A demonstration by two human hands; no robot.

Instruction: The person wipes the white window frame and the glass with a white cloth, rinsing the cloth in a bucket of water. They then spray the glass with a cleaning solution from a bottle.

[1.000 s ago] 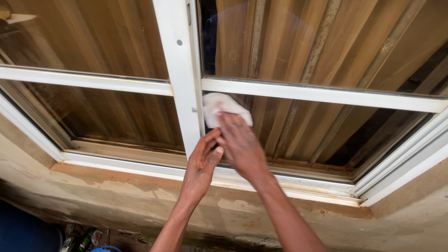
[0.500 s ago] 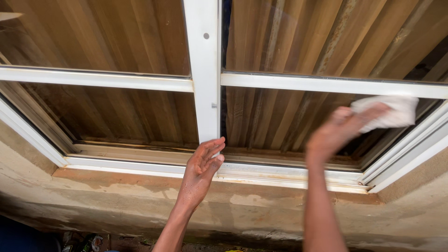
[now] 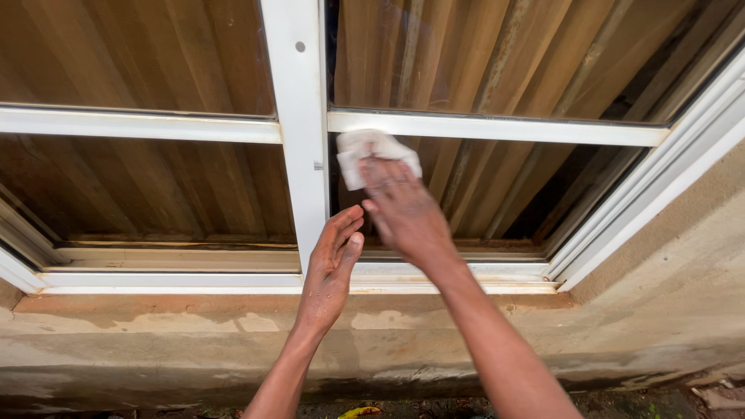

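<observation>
**Cloth pressed to the glass, top left corner of the pane**

The right hand (image 3: 403,213) has a white cloth (image 3: 375,155) under its fingertips, flat against the glass pane (image 3: 497,186), tucked just below the white crossbar (image 3: 497,128) and just beside the white upright post (image 3: 303,132). Fingers are laid over the cloth, pushing it on the glass rather than balling it up. The left hand (image 3: 330,271) is open, fingers straight and together, resting edge-on against the foot of the post, holding nothing. Below them runs the stained concrete sill (image 3: 155,326).
</observation>
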